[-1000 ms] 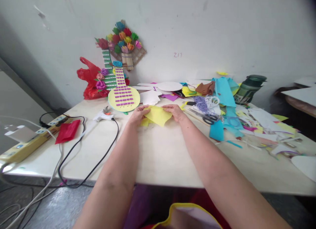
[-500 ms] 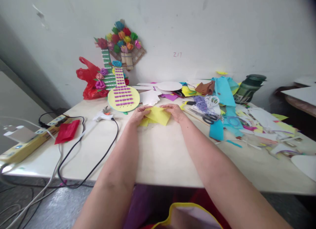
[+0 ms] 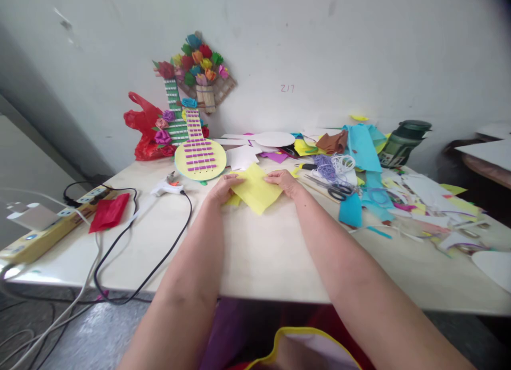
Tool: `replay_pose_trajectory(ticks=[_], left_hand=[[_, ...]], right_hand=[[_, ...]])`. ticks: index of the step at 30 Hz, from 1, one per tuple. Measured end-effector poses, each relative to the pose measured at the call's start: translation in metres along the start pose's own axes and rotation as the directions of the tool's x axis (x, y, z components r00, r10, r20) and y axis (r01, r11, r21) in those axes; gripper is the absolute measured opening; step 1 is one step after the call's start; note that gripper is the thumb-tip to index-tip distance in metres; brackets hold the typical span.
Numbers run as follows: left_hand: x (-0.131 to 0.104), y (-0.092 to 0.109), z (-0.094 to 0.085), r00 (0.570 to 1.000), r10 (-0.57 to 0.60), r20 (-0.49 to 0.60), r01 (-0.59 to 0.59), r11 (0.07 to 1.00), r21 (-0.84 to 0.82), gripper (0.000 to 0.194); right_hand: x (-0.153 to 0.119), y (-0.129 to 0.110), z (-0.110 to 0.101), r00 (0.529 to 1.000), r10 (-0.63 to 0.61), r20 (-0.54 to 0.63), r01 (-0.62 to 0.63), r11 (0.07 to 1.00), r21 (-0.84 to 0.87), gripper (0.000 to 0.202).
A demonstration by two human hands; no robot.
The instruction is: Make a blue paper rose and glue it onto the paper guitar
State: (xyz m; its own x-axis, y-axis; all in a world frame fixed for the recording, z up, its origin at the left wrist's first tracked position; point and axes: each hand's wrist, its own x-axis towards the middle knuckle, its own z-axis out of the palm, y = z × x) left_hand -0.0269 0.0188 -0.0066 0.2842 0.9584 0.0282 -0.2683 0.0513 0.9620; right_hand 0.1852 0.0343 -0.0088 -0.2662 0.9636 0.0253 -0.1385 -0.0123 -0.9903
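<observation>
A yellow paper square (image 3: 256,190) is stretched between my hands over the middle of the table, turned so that one corner points toward me. My left hand (image 3: 224,187) pinches its left corner, and my right hand (image 3: 282,181) pinches the right side between thumb and fingers. More yellow paper (image 3: 233,200) shows beneath the left part of the square, near my left fingers. Beyond my left hand, a round yellow paper instrument (image 3: 200,159) with purple bars leans upright.
On the left are a white glue gun (image 3: 167,187), its black cord, a red packet (image 3: 109,212) and a power strip (image 3: 24,242). Scissors (image 3: 339,191), yarn (image 3: 325,167), blue paper (image 3: 361,149), paper scraps and a green bottle (image 3: 404,142) lie to the right.
The yellow paper, seen folded over before, is now opened out flat into a square with a corner toward me. My right hand has shifted slightly, with its fingers now on the right side.
</observation>
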Motion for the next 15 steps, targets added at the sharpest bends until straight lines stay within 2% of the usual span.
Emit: replay_pose_trajectory(ticks=[3,7,15], left_hand=[[-0.0018,0.0023,0.0006,0.999,-0.026,0.024,0.026,1.000,0.001,0.028],[0.0000,0.0004,-0.0032,0.995,-0.076,0.062,0.069,0.991,0.117,0.030],[0.0038,-0.0032,-0.0047,0.993,-0.113,0.031,0.102,0.967,0.234,0.032]], right_hand=[[0.0000,0.0027,0.0001,0.999,0.020,0.033,-0.019,1.000,-0.020,0.021],[-0.0002,0.0047,-0.0004,0.996,0.065,0.065,-0.062,0.997,-0.046,0.025],[-0.0033,0.0014,0.0040,0.995,0.085,0.056,-0.081,0.995,-0.065,0.025]])
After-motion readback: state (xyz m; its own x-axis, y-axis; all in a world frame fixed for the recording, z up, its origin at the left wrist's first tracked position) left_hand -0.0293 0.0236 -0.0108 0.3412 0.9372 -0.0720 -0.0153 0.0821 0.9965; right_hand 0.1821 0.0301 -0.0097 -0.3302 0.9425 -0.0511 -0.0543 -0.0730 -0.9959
